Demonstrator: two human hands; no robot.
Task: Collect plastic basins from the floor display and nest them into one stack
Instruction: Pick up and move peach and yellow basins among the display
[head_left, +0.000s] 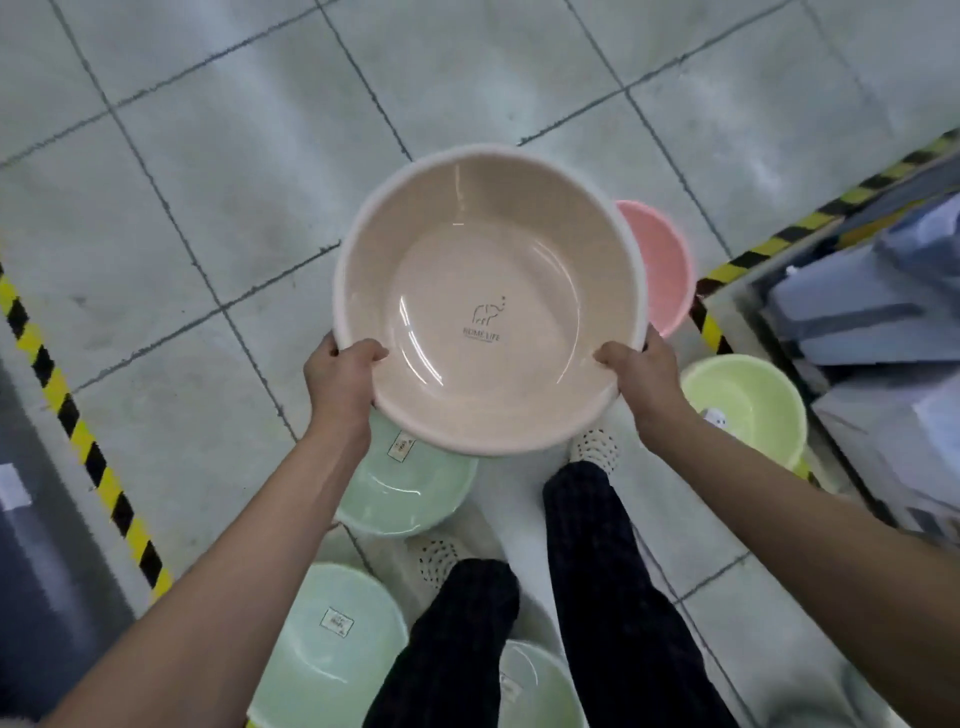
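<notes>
While standing over the tiled floor (218, 171), holding a beige basin (488, 291) mouth-up by its near rim. Gripping with the left hand (340, 374) on one side, thumb hooked over the rim; clamped the same way with the right hand (641, 376) on the other. Elephant logo and "HOME LIFE" printed on the bottom. Just below the left hand, a mint-green basin (410, 488), partly covered by the held one; nearer the body, two more pale green basins (332, 639). Beyond the right hand, a pink basin (662, 265) peeking from behind the beige rim. Right of that hand, a yellow-green basin (748, 400).
</notes>
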